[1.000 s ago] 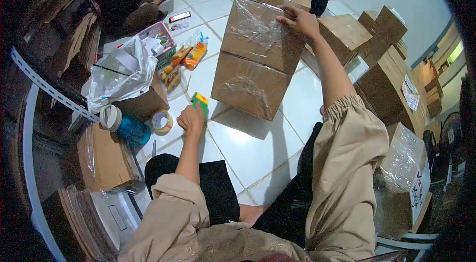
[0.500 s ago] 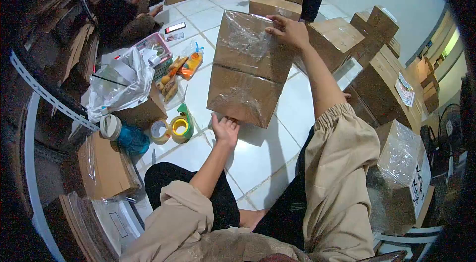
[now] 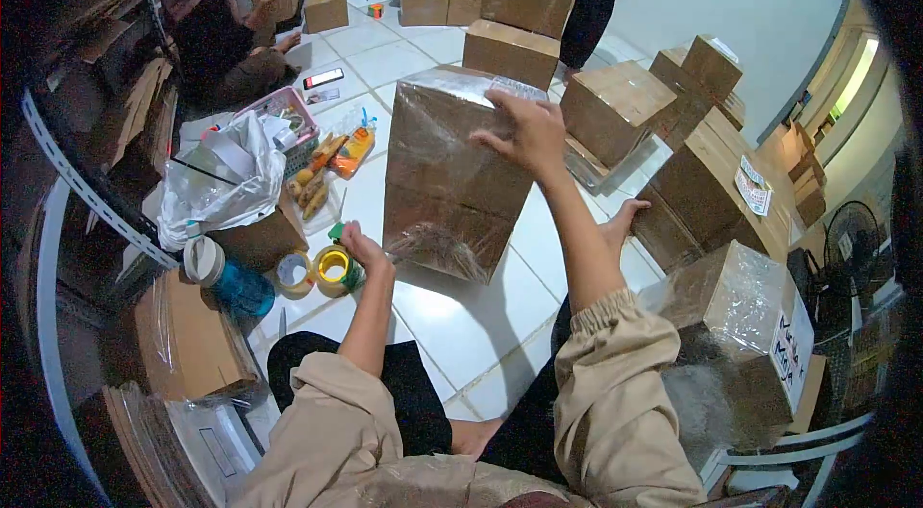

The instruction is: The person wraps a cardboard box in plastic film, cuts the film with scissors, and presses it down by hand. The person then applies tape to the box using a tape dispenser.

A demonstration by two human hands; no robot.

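Observation:
A plastic-wrapped cardboard box (image 3: 447,162) stands in front of me, with a pale label along its top edge. My right hand (image 3: 529,135) is at its upper right corner, thumb and fingers spread over the top edge and the near face. Low on the box's left side is my left hand (image 3: 368,250), open with the fingers stretched out. Its fingertips overlap the green flap of a tape dispenser holding a yellow-cored tape roll (image 3: 336,268). Another tape roll (image 3: 292,272) stands just left of that.
At left are a blue bottle (image 3: 242,287), a white plastic bag (image 3: 226,176), a pink basket (image 3: 306,128) and an orange snack packet (image 3: 354,150). Wrapped boxes (image 3: 745,306) line the right, beside a fan (image 3: 854,244). Several people are farther back. A bare foot (image 3: 620,224) shows at right.
My left hand has come out from beneath the box and moved left towards the tape. The box sits lower and more upright. My right hand has shifted down and left along with it.

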